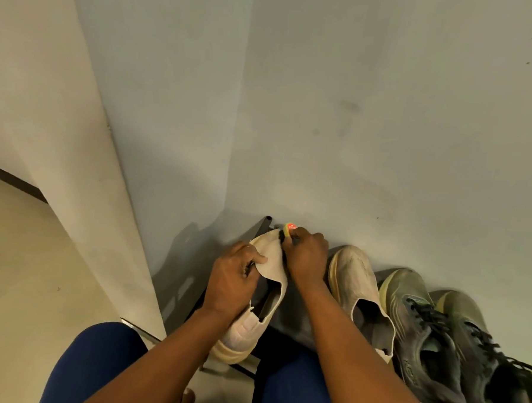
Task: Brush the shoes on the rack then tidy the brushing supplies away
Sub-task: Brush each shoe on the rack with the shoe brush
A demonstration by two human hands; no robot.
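A dark rack (266, 223) is set against the wall, bearing a second cream shoe (357, 286) and two grey laced trainers (421, 329). A cream slip-on shoe (266, 293) is gripped at its collar by the left hand (233, 279), tilted above the rack. A small yellow brush (289, 228) is clasped by the right hand (306, 259) against the toe. Brushing is judged under way; next, steady strokes along the upper are called for.
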